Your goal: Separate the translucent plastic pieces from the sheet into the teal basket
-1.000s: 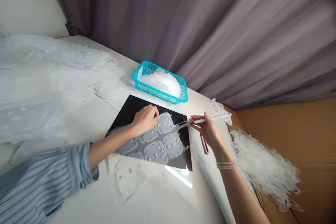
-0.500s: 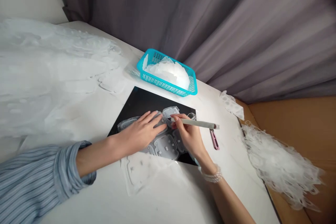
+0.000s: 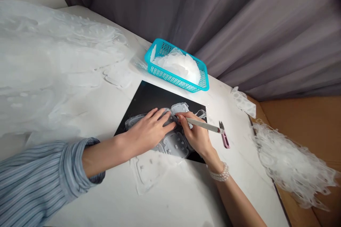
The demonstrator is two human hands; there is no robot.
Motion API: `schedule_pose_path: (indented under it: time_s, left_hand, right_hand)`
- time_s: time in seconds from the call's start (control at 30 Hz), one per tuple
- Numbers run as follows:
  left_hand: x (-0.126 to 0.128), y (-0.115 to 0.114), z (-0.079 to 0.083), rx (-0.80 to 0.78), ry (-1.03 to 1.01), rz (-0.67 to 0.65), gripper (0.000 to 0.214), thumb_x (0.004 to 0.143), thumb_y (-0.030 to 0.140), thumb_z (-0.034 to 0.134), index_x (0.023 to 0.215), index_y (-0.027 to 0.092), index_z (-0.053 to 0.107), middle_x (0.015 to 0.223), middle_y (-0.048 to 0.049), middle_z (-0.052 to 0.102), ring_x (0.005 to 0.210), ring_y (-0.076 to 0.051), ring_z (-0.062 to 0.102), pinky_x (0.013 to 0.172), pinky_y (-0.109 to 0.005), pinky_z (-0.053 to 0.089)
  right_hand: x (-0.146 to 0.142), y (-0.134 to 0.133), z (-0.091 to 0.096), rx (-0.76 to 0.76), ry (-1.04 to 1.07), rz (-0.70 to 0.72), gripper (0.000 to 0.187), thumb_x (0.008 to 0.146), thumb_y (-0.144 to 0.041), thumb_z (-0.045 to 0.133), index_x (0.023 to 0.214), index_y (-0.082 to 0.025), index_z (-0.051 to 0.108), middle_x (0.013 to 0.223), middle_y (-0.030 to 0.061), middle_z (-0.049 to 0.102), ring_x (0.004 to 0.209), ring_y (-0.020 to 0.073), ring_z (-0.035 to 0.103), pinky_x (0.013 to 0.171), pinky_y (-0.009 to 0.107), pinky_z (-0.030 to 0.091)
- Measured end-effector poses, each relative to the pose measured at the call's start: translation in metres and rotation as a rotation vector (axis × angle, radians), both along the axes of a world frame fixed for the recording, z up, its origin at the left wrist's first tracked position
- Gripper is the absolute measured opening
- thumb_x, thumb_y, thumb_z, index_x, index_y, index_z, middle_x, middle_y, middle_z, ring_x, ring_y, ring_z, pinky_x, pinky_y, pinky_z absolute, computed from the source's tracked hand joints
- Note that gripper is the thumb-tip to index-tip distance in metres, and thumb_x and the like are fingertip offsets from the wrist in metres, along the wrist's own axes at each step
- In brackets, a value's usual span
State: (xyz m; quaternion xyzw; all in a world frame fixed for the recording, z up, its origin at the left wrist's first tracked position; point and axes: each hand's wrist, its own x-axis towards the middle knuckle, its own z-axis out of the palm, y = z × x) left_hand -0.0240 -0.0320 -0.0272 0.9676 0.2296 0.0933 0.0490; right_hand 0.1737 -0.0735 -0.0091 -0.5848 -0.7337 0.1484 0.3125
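Note:
A translucent moulded sheet (image 3: 176, 145) with rounded sections and small raised nubs lies over a black mat (image 3: 149, 97) and hangs past its front edge onto the white table. My left hand (image 3: 150, 129) rests flat on the sheet, fingers spread, holding it down. In my right hand (image 3: 195, 133) is a slim pale pen-like tool (image 3: 205, 125), pinched between thumb and fingers. Its dark tip points at the sheet beside my left fingertips; the exact tip is too small to make out. Pink-handled thread snips (image 3: 225, 138) lie right of my right hand.
A turquoise basket (image 3: 173, 78) holding white translucent pieces stands behind the mat. Stacked translucent sheets (image 3: 53, 56) cover the table's left side. At the right edge, stringy clear scraps (image 3: 293, 166) hang over a cardboard box (image 3: 301, 117). A grey curtain (image 3: 165, 10) closes off the back.
The view has shifted, so everything sits slightly right and higher. The tool's tip has moved from the upper section of the sheet toward my left fingertips. My left hand stays on the sheet.

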Motion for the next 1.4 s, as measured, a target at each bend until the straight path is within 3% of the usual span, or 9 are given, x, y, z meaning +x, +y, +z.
schedule_pose_path:
  time_s: [0.2, 0.37, 0.5, 0.7, 0.87, 1.03, 1.23, 1.4]
  left_hand:
    - [0.001, 0.0, 0.001, 0.031, 0.01, -0.003, 0.046, 0.094, 0.009, 0.038, 0.139, 0.015, 0.047, 0.141, -0.019, 0.053, 0.138, -0.036, 0.042, 0.111, -0.052, 0.036]
    - [0.001, 0.0, 0.003, 0.018, 0.0, 0.023, 0.041, 0.098, 0.016, 0.035, 0.138, 0.015, 0.049, 0.143, -0.0183, 0.052, 0.136, -0.035, 0.043, 0.111, -0.053, 0.036]
    - [0.001, 0.0, 0.003, 0.016, 0.016, 0.016, 0.043, 0.098, 0.016, 0.036, 0.138, 0.011, 0.048, 0.145, -0.0191, 0.05, 0.138, -0.034, 0.042, 0.112, -0.05, 0.035]
    - [-0.001, 0.001, -0.001, 0.033, 0.032, -0.011, 0.046, 0.096, 0.013, 0.034, 0.139, 0.01, 0.048, 0.149, -0.0208, 0.046, 0.141, -0.036, 0.038, 0.113, -0.053, 0.032]
    - [-0.003, 0.003, -0.003, 0.049, 0.031, -0.019, 0.042, 0.099, 0.019, 0.032, 0.135, 0.013, 0.053, 0.15, -0.0201, 0.046, 0.139, -0.037, 0.041, 0.113, -0.058, 0.031]
    - [-0.003, 0.004, -0.002, 0.033, 0.003, -0.011, 0.042, 0.1, 0.024, 0.031, 0.128, 0.013, 0.06, 0.148, -0.0209, 0.049, 0.138, -0.037, 0.043, 0.112, -0.061, 0.03]
    - [-0.004, 0.002, -0.003, 0.036, 0.026, -0.006, 0.044, 0.101, 0.027, 0.031, 0.135, 0.013, 0.056, 0.154, -0.0197, 0.041, 0.142, -0.037, 0.037, 0.113, -0.061, 0.028]
    - [-0.005, -0.001, -0.004, 0.085, 0.03, -0.003, 0.045, 0.102, 0.028, 0.031, 0.133, 0.009, 0.058, 0.152, -0.0212, 0.043, 0.142, -0.036, 0.037, 0.115, -0.056, 0.03]
  right_hand:
    - [-0.007, 0.005, -0.001, 0.022, -0.049, -0.009, 0.023, 0.101, -0.025, 0.046, 0.101, -0.021, 0.068, 0.09, 0.0064, 0.071, 0.08, 0.0186, 0.064, 0.074, 0.033, 0.052]
    - [-0.01, -0.018, 0.003, 0.04, -0.053, -0.043, 0.02, 0.099, -0.021, 0.048, 0.096, -0.019, 0.068, 0.091, 0.0086, 0.07, 0.083, 0.0208, 0.065, 0.076, 0.038, 0.054]
    - [-0.007, -0.024, -0.005, 0.103, -0.089, -0.025, 0.02, 0.099, -0.018, 0.047, 0.102, -0.02, 0.067, 0.099, 0.0109, 0.068, 0.093, 0.0226, 0.066, 0.081, 0.041, 0.056]
    - [-0.004, -0.004, -0.02, 0.195, -0.302, 0.021, 0.028, 0.1, -0.017, 0.043, 0.117, -0.019, 0.065, 0.098, 0.0121, 0.066, 0.09, 0.0237, 0.061, 0.081, 0.041, 0.056]
    - [-0.005, -0.009, -0.016, 0.188, -0.468, 0.079, 0.03, 0.1, -0.017, 0.045, 0.124, -0.014, 0.063, 0.124, 0.0168, 0.065, 0.113, 0.028, 0.059, 0.092, 0.045, 0.053]
    - [-0.004, -0.013, -0.012, 0.203, -0.622, 0.113, 0.032, 0.101, -0.022, 0.046, 0.127, -0.015, 0.063, 0.13, 0.0161, 0.064, 0.122, 0.0313, 0.056, 0.092, 0.048, 0.052]
    - [0.0, -0.019, -0.014, 0.2, -0.583, 0.096, 0.031, 0.101, -0.025, 0.048, 0.125, -0.014, 0.065, 0.13, 0.0159, 0.066, 0.115, 0.0299, 0.062, 0.089, 0.046, 0.054]
    - [-0.007, -0.014, -0.013, 0.236, -0.58, 0.102, 0.031, 0.101, -0.023, 0.048, 0.124, -0.01, 0.065, 0.127, 0.0162, 0.067, 0.112, 0.03, 0.063, 0.088, 0.044, 0.055]
